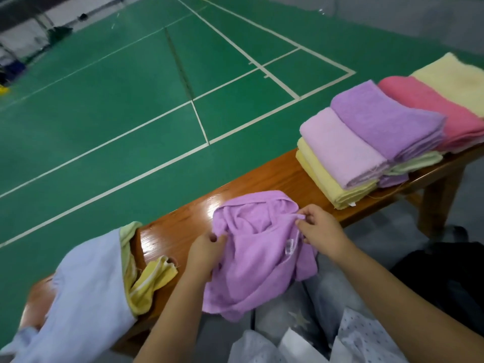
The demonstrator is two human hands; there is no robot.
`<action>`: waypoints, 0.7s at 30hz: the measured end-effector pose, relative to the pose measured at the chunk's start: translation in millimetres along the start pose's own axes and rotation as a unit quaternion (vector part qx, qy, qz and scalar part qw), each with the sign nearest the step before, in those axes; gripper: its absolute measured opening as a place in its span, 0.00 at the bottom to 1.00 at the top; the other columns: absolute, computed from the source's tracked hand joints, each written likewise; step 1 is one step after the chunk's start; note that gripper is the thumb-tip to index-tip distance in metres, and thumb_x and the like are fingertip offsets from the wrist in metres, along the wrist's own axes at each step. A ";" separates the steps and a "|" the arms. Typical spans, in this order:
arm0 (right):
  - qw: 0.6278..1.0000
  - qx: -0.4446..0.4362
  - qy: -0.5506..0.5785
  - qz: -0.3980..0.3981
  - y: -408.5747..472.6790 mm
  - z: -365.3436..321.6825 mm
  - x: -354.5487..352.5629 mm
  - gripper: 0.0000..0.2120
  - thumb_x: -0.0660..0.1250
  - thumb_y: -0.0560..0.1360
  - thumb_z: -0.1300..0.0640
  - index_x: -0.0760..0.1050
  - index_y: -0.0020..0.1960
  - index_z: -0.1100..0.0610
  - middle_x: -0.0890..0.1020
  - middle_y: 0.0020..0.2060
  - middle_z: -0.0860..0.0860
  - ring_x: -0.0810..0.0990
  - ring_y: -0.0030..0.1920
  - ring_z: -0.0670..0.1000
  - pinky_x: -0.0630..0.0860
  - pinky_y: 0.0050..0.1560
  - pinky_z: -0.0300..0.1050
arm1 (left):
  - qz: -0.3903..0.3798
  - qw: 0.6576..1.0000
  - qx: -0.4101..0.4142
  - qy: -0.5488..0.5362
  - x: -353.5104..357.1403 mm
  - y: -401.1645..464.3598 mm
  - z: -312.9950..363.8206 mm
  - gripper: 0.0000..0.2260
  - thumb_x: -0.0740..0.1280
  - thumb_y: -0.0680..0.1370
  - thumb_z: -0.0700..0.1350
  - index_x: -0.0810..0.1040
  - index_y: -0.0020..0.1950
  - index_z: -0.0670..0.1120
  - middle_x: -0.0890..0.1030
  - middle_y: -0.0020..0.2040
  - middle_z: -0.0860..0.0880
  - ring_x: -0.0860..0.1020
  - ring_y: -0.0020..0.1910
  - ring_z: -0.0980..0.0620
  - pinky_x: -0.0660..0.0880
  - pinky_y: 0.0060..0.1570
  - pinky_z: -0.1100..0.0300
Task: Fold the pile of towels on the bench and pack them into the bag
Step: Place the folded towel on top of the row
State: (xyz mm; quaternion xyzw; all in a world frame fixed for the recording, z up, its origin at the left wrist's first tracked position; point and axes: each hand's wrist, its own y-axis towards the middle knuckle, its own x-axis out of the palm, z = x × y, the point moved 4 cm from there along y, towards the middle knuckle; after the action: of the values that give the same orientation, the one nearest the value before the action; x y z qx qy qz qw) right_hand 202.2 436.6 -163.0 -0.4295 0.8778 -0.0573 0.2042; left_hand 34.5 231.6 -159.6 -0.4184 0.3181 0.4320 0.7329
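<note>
Green sports court (131, 106) with white boundary lines across the whole upper left. Long glossy wooden bench (183, 226) running diagonally from lower left to far right, bright glare just beside the work area. At the left end, large pale blue towel (89, 292) draped over the bench, unfolded, with a light green cloth (128, 231) showing along its upper edge and a crumpled yellow towel (149, 281) with white stripes lying just beside it. On the right part of the bench, folded towels: yellow (327, 179) at the bottom, light pink (340, 148) on top of it, purple (385, 119) overlapping behind, pale green (416, 162) peeking out underneath, then deep pink (432, 111) and cream (458, 79) farther right. In the middle, at the near edge of the bench, crumpled lilac towel (256, 258), partly on the wood and partly hanging off toward the person. Left hand (207, 250) gripping a bunched fold at the towel's left side, fingers curled round the cloth. Right hand (319, 229) pinching a raised corner at the upper right edge between thumb and fingertips. Small white sewn-in label (289, 247) on the lilac towel near the right hand, printing too small to read. Below, white dotted fabric (366, 339) and a dark shape (445, 271) at right, nature unclear.
</note>
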 end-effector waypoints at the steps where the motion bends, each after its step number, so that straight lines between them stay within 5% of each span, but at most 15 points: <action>1: 1.000 0.001 -0.002 -0.002 -0.1 0.4 1.2 0.07 0.64 0.77 0.60 0.71 0.42 0.50 0.81 0.43 0.55 0.80 0.46 0.57 0.78 0.51 0.58 | 0.022 0.999 -0.012 -0.021 -3.6 2.8 -5.9 0.15 0.62 0.80 0.54 0.72 0.41 0.44 0.76 0.35 0.47 0.73 0.35 0.47 0.68 0.34 0.58; 6: 1.000 -0.005 -0.012 -0.004 0.0 1.0 3.1 0.08 0.65 0.76 0.60 0.71 0.41 0.49 0.81 0.42 0.55 0.80 0.44 0.57 0.79 0.48 0.54 | 0.055 0.989 -0.081 -0.106 -15.8 36.5 -15.8 0.14 0.65 0.79 0.50 0.74 0.58 0.41 0.80 0.51 0.42 0.77 0.43 0.46 0.72 0.37 0.57; 11: 1.000 -0.016 -0.026 0.001 -4.3 -1.2 -5.6 0.09 0.66 0.76 0.59 0.70 0.40 0.49 0.80 0.42 0.52 0.78 0.43 0.51 0.74 0.45 0.45 | -0.012 0.985 -0.108 -0.133 -18.1 51.2 -11.9 0.07 0.71 0.73 0.38 0.76 0.36 0.39 0.70 0.29 0.44 0.63 0.25 0.49 0.61 0.26 0.62; 14: 0.999 -0.021 -0.041 0.005 -4.4 -2.4 -13.1 0.09 0.67 0.76 0.59 0.71 0.40 0.49 0.80 0.40 0.53 0.78 0.44 0.54 0.74 0.45 0.46 | -0.022 0.976 -0.116 -0.186 -30.6 52.2 -16.9 0.07 0.69 0.74 0.36 0.74 0.38 0.39 0.69 0.29 0.44 0.64 0.26 0.50 0.63 0.27 0.60; 19: 0.998 -0.062 -0.032 0.008 1.1 -38.3 -28.1 0.02 0.65 0.76 0.60 0.75 0.45 0.56 0.80 0.40 0.54 0.78 0.41 0.54 0.75 0.45 0.47 | 0.017 0.887 -0.100 -0.451 -75.8 42.0 -13.7 0.09 0.62 0.77 0.31 0.70 0.39 0.42 0.68 0.30 0.46 0.66 0.26 0.54 0.66 0.19 0.69; 21: 0.996 -0.084 -0.038 0.022 6.1 -72.6 -42.1 0.03 0.63 0.78 0.60 0.74 0.46 0.57 0.80 0.37 0.53 0.77 0.35 0.51 0.75 0.38 0.44 | 0.046 0.862 -0.087 -0.496 -107.2 37.7 -8.5 0.07 0.60 0.78 0.32 0.72 0.41 0.39 0.68 0.29 0.46 0.67 0.20 0.56 0.64 0.17 0.70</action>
State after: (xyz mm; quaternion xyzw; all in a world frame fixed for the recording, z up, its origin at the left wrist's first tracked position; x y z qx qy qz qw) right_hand 191.2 467.7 -85.6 -0.4278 0.8802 0.0371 0.2023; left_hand -45.7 195.1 -87.5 -0.1957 -0.1078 0.6419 0.7335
